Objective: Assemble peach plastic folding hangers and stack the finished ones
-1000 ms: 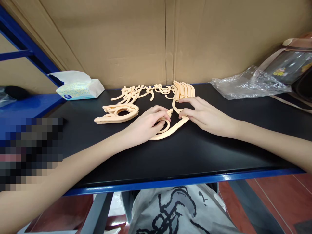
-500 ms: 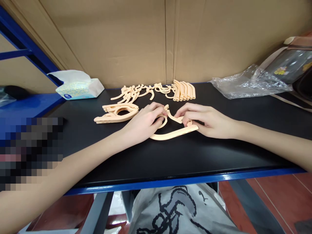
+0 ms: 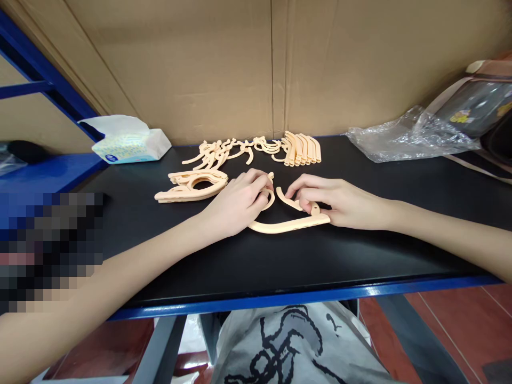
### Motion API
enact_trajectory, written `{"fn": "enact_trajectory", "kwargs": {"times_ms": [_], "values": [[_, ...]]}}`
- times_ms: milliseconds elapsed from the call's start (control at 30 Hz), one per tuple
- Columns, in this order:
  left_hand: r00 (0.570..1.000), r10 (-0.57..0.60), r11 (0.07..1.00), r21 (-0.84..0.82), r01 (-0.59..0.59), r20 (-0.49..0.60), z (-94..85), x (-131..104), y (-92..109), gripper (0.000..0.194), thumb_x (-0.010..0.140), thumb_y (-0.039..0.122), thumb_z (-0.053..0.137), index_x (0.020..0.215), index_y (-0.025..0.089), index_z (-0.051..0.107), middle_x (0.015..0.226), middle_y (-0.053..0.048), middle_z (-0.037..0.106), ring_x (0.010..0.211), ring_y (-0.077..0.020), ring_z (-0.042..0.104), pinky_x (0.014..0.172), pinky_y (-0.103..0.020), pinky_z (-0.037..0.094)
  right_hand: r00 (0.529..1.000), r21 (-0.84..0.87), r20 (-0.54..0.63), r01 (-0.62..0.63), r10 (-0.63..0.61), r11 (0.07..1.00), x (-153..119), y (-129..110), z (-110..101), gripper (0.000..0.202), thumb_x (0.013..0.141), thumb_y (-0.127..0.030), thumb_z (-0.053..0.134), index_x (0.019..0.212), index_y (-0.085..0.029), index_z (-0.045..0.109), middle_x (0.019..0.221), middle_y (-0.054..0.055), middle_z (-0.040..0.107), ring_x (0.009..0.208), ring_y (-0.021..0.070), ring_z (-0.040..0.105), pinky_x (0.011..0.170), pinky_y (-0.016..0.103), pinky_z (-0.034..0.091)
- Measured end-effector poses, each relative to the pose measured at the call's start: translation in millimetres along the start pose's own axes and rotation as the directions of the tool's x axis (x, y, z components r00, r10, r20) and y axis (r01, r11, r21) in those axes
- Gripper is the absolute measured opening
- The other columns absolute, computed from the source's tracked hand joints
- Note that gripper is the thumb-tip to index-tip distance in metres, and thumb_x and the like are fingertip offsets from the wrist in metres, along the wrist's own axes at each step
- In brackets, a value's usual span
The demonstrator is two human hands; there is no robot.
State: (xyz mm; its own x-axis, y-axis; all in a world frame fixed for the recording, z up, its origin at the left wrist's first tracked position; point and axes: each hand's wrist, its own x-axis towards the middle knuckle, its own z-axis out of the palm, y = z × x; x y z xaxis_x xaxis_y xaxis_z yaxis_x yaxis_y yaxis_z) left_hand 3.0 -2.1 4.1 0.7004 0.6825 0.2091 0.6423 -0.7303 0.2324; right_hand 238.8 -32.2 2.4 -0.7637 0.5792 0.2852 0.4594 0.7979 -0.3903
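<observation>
Bent hanger arm (image 3: 286,226), one, peach-coloured, plastic by the look of it; lying at the middle of the desk (image 3: 240,277), bend to the left, slotted straight end to the right. Small ring (image 3: 273,198), same colour, just beyond it on the far side; whether the two are joined is hidden from me by the left hand (image 3: 242,202). Fingers of that hand: curled down over the ring, apparently gripping it, tips mostly out of sight. Short curved piece (image 3: 281,195), right of the ring and apart from it. Right hand (image 3: 340,202): fingers pinching that piece close over the slotted end; whether the thumb also bears on the arm, I cannot tell.

Step in hand, as I judge it: bringing the short piece to the arm's right end, apparently not yet seated. Next move would call for a steady left hold, the right fingers lining up the two ends, then a firm press.

Farther out: stack of folded hangers (image 3: 184,196), left of the hands; heap of loose hooks (image 3: 218,153), far, centre-left; row of bars (image 3: 308,149), far, right of the hooks. Far left, packet of tissues (image 3: 128,146); far right, crumpled clear wrapping (image 3: 400,138).
</observation>
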Motion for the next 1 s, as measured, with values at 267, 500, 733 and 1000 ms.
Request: {"fn": "enact_trajectory", "kwargs": {"times_ms": [267,500,733,1000], "values": [[1.000,-0.013,1.000,-0.005,0.013,0.028,-2.6,-1,5,0.032,0.097,0.039,0.030,0.104,0.019,0.054,0.120,-0.007,0.050,0.110,-0.0241,0.049,0.097,-0.043,0.038,0.995,-0.064,-0.080,-0.072,0.067,0.995,0,9,0,0.020,0.077,0.000,0.041,0.076,-0.020,0.045,0.114,0.005,0.057,0.094,0.0155,0.057,0.075,0.027,0.042],[0.999,0.002,1.000,-0.003,-0.002,0.044,-3.4,-2,5,0.049,0.089,0.063,0.036,0.103,0.020,0.054,0.124,-0.008,0.048,0.105,-0.0260,0.052,0.094,-0.043,0.039,0.985,-0.053,-0.156,-0.081,0.072,0.995,0,14,0,0.019,0.079,-0.002,0.042,0.073,-0.020,0.045,0.108,0.006,0.062,0.095,0.0153,0.058,0.075,0.026,0.041],[0.999,0.005,1.000,0.025,-0.006,0.050,-4.4,-3,7,0.053,0.087,0.065,0.037,0.107,0.020,0.054,0.123,-0.008,0.048,0.100,-0.0248,0.053,0.090,-0.042,0.040,0.986,-0.004,-0.149,-0.074,0.072,0.997,1,14,-1,0.020,0.075,0.001,0.044,0.071,-0.020,0.044,0.108,0.005,0.062,0.096,0.0152,0.058,0.076,0.025,0.041],[0.998,0.000,0.998,0.065,-0.004,0.063,-5.6,-3,9,0.048,0.091,0.059,0.035,0.110,0.019,0.053,0.125,-0.008,0.047,0.107,-0.0253,0.051,0.092,-0.040,0.041,0.999,0.066,-0.022,-0.039,0.040,0.997,0,10,-1,0.019,0.077,-0.003,0.047,0.068,-0.019,0.044,0.111,0.004,0.058,0.095,0.0152,0.056,0.074,0.025,0.041]]}}
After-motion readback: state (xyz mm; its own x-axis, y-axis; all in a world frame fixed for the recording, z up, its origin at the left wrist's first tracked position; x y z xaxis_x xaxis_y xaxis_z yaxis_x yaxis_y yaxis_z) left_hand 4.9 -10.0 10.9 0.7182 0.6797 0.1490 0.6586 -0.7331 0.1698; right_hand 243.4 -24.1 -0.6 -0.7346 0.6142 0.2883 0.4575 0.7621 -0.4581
